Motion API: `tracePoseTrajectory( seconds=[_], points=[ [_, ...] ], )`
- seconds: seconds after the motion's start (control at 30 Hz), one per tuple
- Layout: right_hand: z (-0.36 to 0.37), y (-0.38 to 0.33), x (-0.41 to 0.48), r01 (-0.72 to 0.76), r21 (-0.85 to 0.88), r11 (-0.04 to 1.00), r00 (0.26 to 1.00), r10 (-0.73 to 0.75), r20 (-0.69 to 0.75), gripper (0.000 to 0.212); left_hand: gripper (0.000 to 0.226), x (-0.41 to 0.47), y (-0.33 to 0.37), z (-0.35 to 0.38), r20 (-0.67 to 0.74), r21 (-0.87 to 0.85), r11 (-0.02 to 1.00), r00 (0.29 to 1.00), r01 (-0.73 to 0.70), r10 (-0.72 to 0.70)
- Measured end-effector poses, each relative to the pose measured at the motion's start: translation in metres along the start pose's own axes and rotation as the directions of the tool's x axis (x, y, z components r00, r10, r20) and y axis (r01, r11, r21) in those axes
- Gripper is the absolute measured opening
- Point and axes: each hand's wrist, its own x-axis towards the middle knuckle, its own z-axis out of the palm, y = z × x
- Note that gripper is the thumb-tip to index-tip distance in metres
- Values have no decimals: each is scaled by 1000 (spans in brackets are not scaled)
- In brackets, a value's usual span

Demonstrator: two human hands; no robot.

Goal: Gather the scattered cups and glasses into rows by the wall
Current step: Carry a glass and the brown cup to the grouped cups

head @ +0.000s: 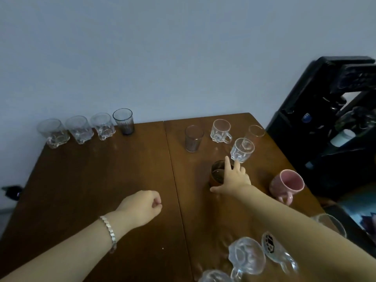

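The right hand (234, 180) reaches across the brown wooden surface (101, 180), its grip wrapped around an amber glass (216, 173) that stands upright, mouth up, right of the centre seam; fingers spread over the rim and far side, thumb low at the near base. The left hand (142, 206) hovers over bare wood, curled into a loose, empty fist, a beaded bracelet (108, 231) at the wrist.

By the wall stands a row, all upright: three clear, faceted tumblers (78, 129) and one smoky ribbed glass (124, 122). Scattered on the right half are another smoky glass (193, 138), a clear handled mug (221, 131), a stemmed clear goblet (242, 149) just beyond the fingertips, and a thin tumbler (255, 133), possibly pink-tinted. A pink ceramic mug (286, 185) appears tilted, handle toward the viewer. Near the bottom edge lie clear handled mugs (247, 257), blurred.
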Motion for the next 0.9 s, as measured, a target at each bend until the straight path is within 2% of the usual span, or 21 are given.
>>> tracePoseTrajectory(
  seconds=[0.07, 0.13, 0.23, 0.33, 0.43, 0.57, 0.67, 0.73, 0.8, 0.9],
  points=[
    [4, 3, 14, 0, 108, 994, 1000, -2, 18, 120, 26, -9, 14, 7, -26, -40, 999, 999, 27, -28],
    [9, 8, 21, 25, 207, 978, 1000, -22, -17, 114, 25, -18, 25, 15, -36, -82, 995, 998, 52, -56],
    [8, 22, 12, 85, 236, 968, 996, -79, -35, 104, 25, -29, 43, 30, -41, -132, 989, 996, 72, -78],
    [-3, 49, -14, 179, 259, 949, 984, -170, -54, 108, 29, -35, 70, 52, -31, -175, 984, 998, 44, -50],
    [-26, 85, -52, 260, 299, 918, 963, -223, -152, 109, 46, -31, 106, 84, 2, -211, 977, 1000, -17, 18],
    [-46, 134, -102, 283, 275, 919, 939, -207, -275, 107, 83, -18, 151, 129, 155, -100, 987, 978, -126, 141],
    [-43, 161, -120, 251, 289, 924, 945, -169, -280, 111, 100, -12, 175, 156, 237, 98, 983, 963, -156, 129],
    [-38, 170, -126, 233, 296, 926, 950, -152, -273, 112, 99, -9, 184, 168, 189, 208, 968, 977, -141, 101],
    [-34, 174, -130, 232, 291, 928, 951, -154, -268, 111, 93, -11, 187, 173, 110, 243, 963, 990, -118, 93],
    [-29, 170, -133, 252, 275, 928, 946, -176, -271, 111, 89, -18, 179, 169, -14, 75, 996, 999, -49, 50]
  ],
)
